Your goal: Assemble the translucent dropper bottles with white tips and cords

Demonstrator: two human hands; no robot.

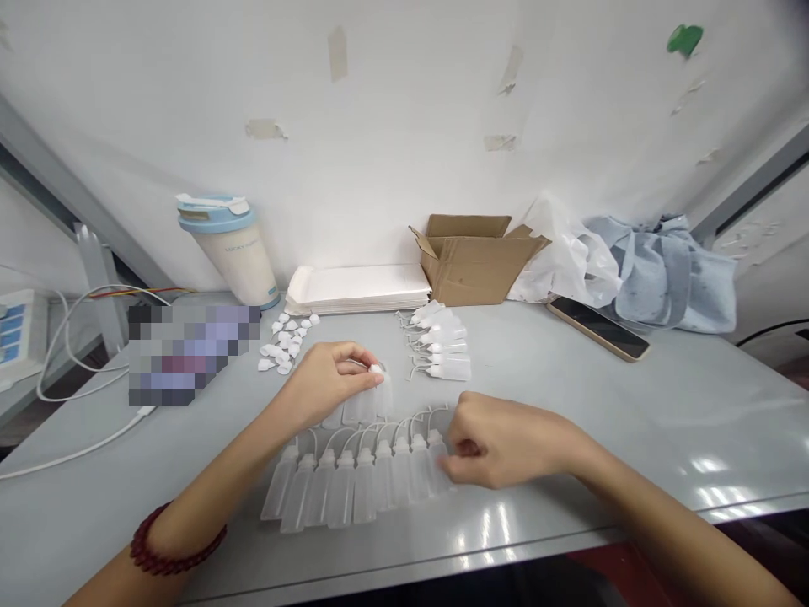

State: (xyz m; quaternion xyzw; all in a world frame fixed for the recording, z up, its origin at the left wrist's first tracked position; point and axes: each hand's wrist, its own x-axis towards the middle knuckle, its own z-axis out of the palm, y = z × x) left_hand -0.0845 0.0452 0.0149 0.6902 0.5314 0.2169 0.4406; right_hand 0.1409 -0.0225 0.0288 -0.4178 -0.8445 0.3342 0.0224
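My left hand [338, 379] pinches the white top of a translucent squeeze bottle [383, 398] between thumb and fingertips. Other bottles of this kind lie partly hidden beneath that hand. In front of them, a row of translucent bottles [365, 489] with thin bent tubes on their tops lies side by side. My right hand [493, 443] is curled at the right end of this row, its fingertips slightly blurred against the last bottle [436, 455]; whether anything is inside the curled fingers is hidden. Small white caps [284, 344] are scattered left of my left hand.
Several tubed bottles [450, 341] lie stacked behind my hands. Along the wall stand a tumbler [231, 253], a stack of white envelopes [360, 287], an open cardboard box [480, 265], a plastic bag [569, 253] and a blue cloth bag [670, 278]. A phone [600, 329] lies at right.
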